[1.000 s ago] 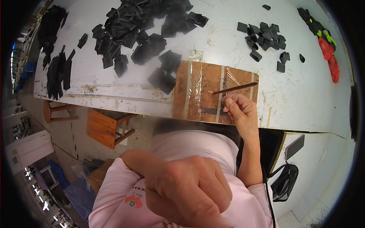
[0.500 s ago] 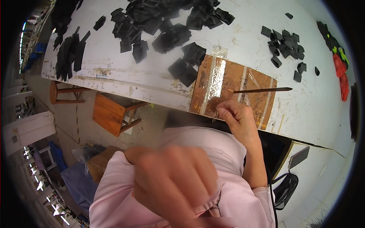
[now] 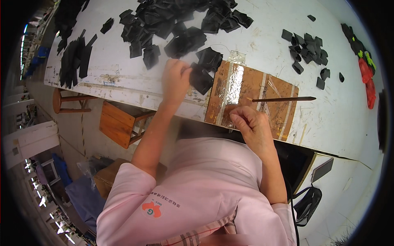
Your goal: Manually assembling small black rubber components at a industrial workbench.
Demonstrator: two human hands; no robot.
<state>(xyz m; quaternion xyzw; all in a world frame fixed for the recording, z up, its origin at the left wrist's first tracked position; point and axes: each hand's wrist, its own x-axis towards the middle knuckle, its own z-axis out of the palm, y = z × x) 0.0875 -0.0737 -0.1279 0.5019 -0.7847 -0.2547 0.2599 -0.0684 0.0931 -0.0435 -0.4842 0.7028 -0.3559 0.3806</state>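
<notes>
My left hand (image 3: 176, 80) is over the table at the near edge of the black pieces, its fingers curled and thumb beside a small stack of flat black pieces (image 3: 202, 80). Whatever its fingertips hold is hidden. Low over the near part of a brown board (image 3: 252, 88), my right hand (image 3: 253, 125) is closed, thumb against the bent forefinger; what lies in that pinch cannot be made out. A thin dark brown stick with a pale tip (image 3: 283, 99) rests across the board, just beyond my right hand. Clear tape strips and a glossy patch show on the board.
A big heap of black pieces (image 3: 164, 20) spreads over the far table, with long black strips (image 3: 76, 59) at left. A smaller black group (image 3: 308, 48) lies right. Red and neon-green items (image 3: 367, 74) lie at the far right edge. A wooden stool (image 3: 117, 123) stands left.
My left hand has moved from close in front of my chest out to the black pieces on the table. My right hand stays over the board, nearly still, with its fingers pinched.
</notes>
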